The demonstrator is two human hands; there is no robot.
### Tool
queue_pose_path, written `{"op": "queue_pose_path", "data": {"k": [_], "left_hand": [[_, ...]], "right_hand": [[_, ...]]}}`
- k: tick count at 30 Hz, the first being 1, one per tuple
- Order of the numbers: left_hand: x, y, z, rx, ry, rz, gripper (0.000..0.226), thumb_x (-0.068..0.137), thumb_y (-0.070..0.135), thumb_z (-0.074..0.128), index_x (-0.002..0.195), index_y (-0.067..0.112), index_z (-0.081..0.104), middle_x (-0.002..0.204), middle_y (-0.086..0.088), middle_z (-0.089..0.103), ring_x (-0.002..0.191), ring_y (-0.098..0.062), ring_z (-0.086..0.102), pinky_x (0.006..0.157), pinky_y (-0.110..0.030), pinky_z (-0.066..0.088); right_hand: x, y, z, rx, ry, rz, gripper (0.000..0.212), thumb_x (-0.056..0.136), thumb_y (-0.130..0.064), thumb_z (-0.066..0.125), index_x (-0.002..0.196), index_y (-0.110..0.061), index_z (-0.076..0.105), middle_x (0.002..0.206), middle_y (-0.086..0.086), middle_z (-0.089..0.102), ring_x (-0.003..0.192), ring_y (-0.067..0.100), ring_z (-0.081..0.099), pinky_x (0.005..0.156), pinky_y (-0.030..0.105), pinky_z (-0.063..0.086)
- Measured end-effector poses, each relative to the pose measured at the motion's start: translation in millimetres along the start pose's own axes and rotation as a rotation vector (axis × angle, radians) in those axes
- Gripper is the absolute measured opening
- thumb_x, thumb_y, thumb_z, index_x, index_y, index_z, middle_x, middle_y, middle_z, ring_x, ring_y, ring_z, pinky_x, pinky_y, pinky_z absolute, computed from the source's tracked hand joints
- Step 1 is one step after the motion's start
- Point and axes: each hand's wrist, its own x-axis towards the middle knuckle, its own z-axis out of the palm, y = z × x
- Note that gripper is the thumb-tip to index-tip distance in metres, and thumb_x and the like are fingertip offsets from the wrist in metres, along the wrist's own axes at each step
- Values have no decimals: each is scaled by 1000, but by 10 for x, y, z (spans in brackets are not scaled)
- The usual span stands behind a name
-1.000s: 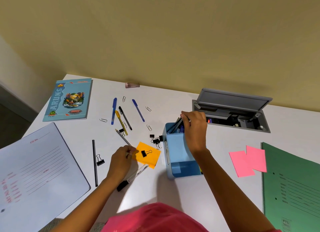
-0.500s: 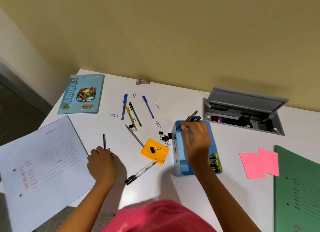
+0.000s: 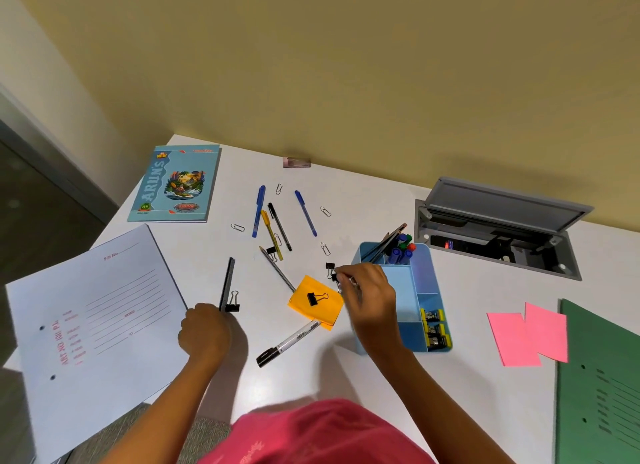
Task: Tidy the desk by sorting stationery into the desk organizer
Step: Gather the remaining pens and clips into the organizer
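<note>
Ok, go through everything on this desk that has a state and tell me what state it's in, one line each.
Desk organizer: upright, pens in the back compartment, clips in the front right ones.
Cable hatch: lid open.
Notebook: closed, flat.
Marker: capped, lying flat.
Right hand: pinches a binder clip.
Left hand: curled at the black stick; grip hidden.

I faced a yellow wall; my white desk met it, with dark floor off to the left.
</note>
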Motion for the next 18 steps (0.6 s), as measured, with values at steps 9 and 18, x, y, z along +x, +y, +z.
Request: {"op": "queue_pose_path", "data": {"k": [9,18], "left_hand": [[-517,596,-234,-483,-99,624,11,95,12,47,84,15,48,82,3,54,67,-12,51,58,-26,36],[-892,988,-259,-510,-92,927,9,98,32,43,101,26,48,97,12,51,76,-5,51,65,-23,40]], "right_hand": [[134,-141,112,47,-56,277,13,92,-21,59,99,-12,66,78,1,66,69,7,60,63,21,49],[450,-261,-100,93,64,304,16,91,-26,61,85,-11,62,67,-2,61,63,7,57,56,19,47]]}}
